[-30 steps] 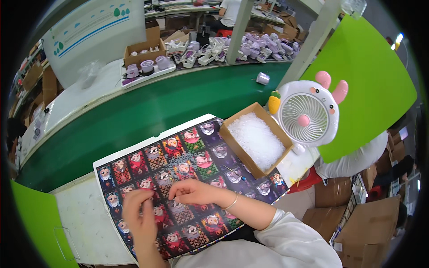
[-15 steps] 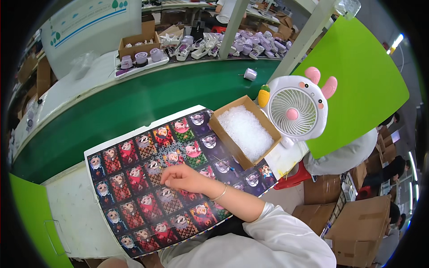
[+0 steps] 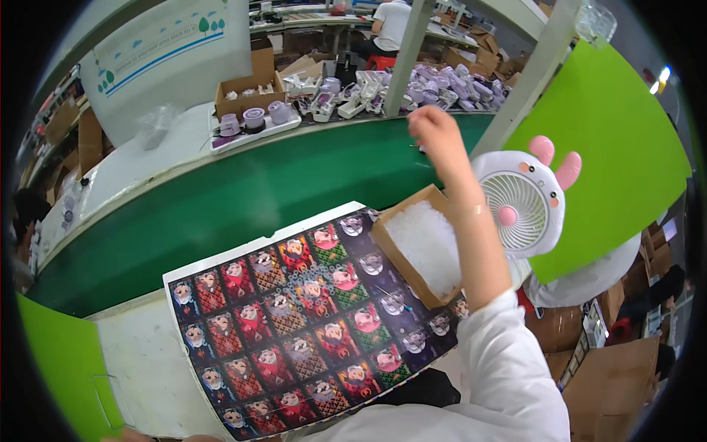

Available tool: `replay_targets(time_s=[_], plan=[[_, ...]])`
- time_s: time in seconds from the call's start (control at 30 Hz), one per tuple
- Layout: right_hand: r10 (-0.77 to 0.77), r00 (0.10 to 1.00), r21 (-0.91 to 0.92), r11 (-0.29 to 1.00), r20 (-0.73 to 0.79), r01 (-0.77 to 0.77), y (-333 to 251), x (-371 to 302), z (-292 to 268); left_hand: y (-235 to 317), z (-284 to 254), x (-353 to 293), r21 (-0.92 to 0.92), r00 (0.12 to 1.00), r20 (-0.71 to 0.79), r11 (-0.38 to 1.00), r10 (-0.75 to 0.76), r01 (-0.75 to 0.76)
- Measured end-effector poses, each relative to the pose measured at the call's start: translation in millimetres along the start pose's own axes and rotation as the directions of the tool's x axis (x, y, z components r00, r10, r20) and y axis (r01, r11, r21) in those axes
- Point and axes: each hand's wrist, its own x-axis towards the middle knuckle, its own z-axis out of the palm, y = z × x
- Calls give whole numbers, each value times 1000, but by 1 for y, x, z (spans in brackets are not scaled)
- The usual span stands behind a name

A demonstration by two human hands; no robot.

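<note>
My right hand (image 3: pixel 436 132) is stretched far out over the green belt (image 3: pixel 294 191). Its fingers look bent and blurred, so their grip is unclear. Behind the hand and wrist, a small lilac cylinder with thin metal pins is almost wholly hidden. Of my left side, only a sliver of skin shows at the bottom edge; its fingers cannot be made out. A patterned mat with cartoon figures (image 3: pixel 294 346) lies before me, bearing a cluster of small grey rings (image 3: pixel 308 278) and a screwdriver (image 3: pixel 394 298).
A cardboard box (image 3: pixel 401 258) of small clear pieces stands under my right forearm. Beside it is a white rabbit-faced fan (image 3: pixel 508 215). Beyond the belt are a white tray (image 3: pixel 258 135) with lilac parts and a heap of lilac housings (image 3: pixel 456 87). A metal post (image 3: pixel 409 55) rises there.
My right hand has left the mat and swung up and away over the belt, covering the lilac cylinder. The whole view has shifted slightly.
</note>
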Motion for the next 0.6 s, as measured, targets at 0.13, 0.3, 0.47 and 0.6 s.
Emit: replay_targets(time_s=[0.13, 0.3, 0.47, 0.6], plan=[[192, 972, -722, 654, -133, -228, 106, 106, -18, -23, 34, 19, 417, 836, 417, 743, 356, -524], [527, 769, -775, 288, -363, -563, 198, 109, 15, -20, 30, 5, 485, 918, 366, 810, 155, -330], [542, 816, -833, 343, -202, -434, 240, 119, 5, -22, 29, -10, 480, 933, 356, 849, 42, -221], [430, 902, -922, 341, -20, -183, 230, 107, 26, -34, 48, -33, 422, 979, 201, 899, 32, -116]])
